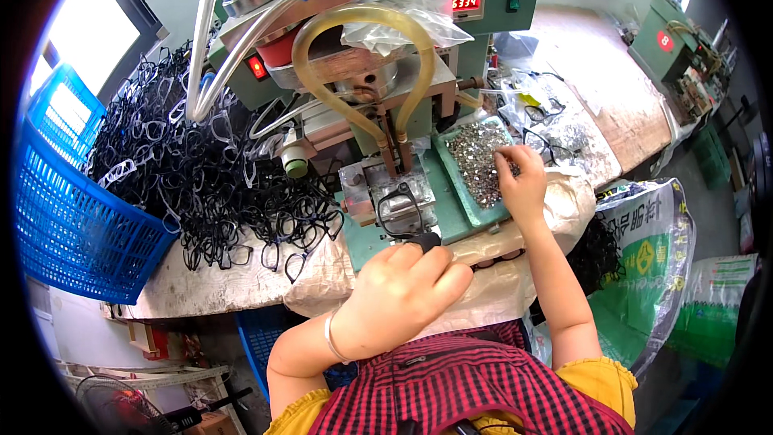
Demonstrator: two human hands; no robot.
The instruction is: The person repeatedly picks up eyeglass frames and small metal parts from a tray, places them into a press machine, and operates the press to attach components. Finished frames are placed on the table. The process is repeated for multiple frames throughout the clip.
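A green bench machine (pixel 447 229) stands before me, with a black eyeglass frame (pixel 386 211) in the metal fixture (pixel 407 208) under its two copper-coloured electrode tips (pixel 397 155). My left hand (pixel 403 294) is closed at the fixture's near side, its fingers curled at a black knob-like piece (pixel 425 240). To the right, my right hand (pixel 522 181) is over the edge of a green tray (pixel 473 211) filled with tiny shiny metal parts (pixel 477 157). Its thumb and forefinger come together in a pinch above the parts; anything between them is too small to make out.
A large heap of black eyeglass frames (pixel 217 169) covers the left of the table beside a blue basket (pixel 80 193). Yellowish tubing (pixel 362 16) loops in front of the machine head. Plastic bags and loose frames (pixel 543 109) lie right; a green-white sack (pixel 644 250) stands below.
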